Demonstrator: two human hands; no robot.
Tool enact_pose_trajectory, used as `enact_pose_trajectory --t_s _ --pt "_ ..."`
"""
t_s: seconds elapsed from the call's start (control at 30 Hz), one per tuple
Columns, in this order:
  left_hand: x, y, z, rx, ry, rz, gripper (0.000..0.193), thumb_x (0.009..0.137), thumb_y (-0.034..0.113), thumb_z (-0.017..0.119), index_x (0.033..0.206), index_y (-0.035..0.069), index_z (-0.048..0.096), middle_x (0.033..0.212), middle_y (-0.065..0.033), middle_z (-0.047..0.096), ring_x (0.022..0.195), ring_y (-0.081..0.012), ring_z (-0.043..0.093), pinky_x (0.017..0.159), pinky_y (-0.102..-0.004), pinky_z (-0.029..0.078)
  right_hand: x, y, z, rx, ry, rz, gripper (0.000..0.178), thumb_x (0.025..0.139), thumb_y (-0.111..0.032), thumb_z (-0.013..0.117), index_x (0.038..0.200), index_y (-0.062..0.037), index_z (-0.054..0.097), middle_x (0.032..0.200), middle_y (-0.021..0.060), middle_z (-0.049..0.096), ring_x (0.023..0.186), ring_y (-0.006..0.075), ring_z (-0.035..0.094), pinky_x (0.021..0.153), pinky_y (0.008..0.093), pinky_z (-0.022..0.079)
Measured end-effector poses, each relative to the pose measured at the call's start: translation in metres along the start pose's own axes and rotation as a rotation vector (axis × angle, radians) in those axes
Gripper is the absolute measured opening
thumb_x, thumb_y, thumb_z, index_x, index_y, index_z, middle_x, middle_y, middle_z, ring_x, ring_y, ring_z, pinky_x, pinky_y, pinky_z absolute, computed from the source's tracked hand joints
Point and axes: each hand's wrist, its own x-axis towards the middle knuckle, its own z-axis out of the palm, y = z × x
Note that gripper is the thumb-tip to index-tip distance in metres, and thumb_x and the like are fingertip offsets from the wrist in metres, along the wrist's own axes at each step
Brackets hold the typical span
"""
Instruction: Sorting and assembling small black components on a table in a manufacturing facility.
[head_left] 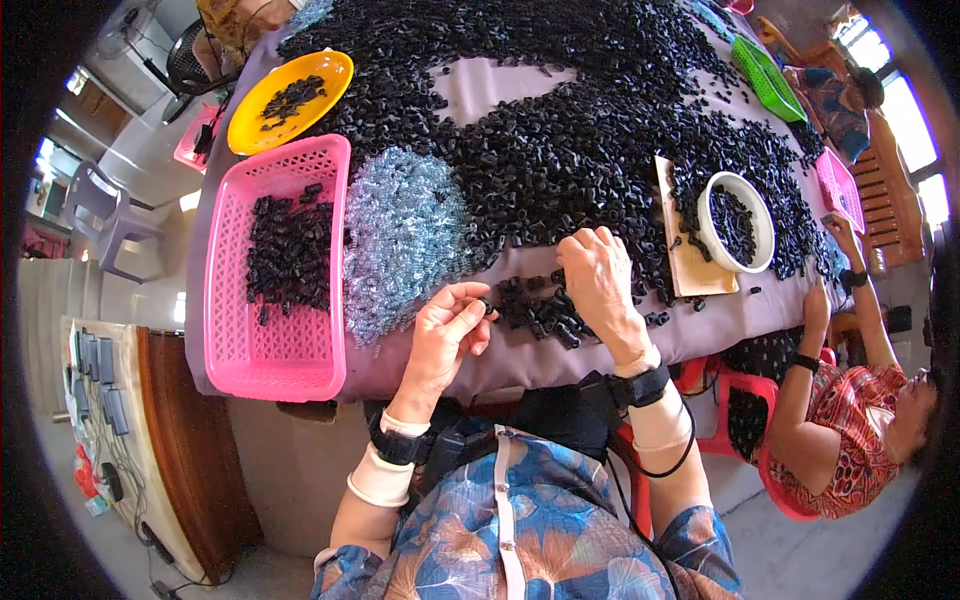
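Along the near edge of the cloth-covered desk [690, 335], the left hand [450, 328] grasps one small black piece [487, 306] between thumb and index finger, just beside a loose cluster of black parts [545, 318]. The right hand [598, 280] is positioned at the right end of this cluster with its fingers bunched; whether they grasp a part cannot be determined. A mound of clear parts [405, 235] lies left of the cluster, adjacent to a pink basket [285, 362] containing black parts. Beyond the basket, a yellow plate [335, 80] carries black parts. To the right, a white bowl [745, 263] of black parts stands by a tan board [700, 277].
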Motion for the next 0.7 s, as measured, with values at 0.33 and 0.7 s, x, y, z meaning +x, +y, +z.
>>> enact_pose_trajectory --t_s 0.33,0.7 --pt "-0.001 0.002 0.000 0.088 -0.026 0.003 0.017 0.091 0.009 0.058 0.108 0.007 0.059 0.084 -0.0056 0.065 0.061 -0.0072 0.056 0.049 -0.0197 0.043 -0.033 -0.066 -0.028 0.774 0.074 0.256 0.019 0.076 0.001 0.065 0.095 -0.0028 0.063 0.088 0.0119 0.060 0.076 0.0277 0.061 0.065 0.0329 0.049" --pt "-0.004 0.002 -0.001 0.130 -0.015 0.013 0.015 0.090 0.010 0.060 0.104 0.007 0.059 0.082 -0.0026 0.064 0.062 -0.0069 0.056 0.050 -0.0193 0.043 -0.047 -0.082 -0.016 0.786 0.051 0.236 0.015 0.079 0.004 0.062 0.093 -0.0004 0.061 0.093 0.0115 0.055 0.072 0.0202 0.060 0.062 0.0292 0.049"
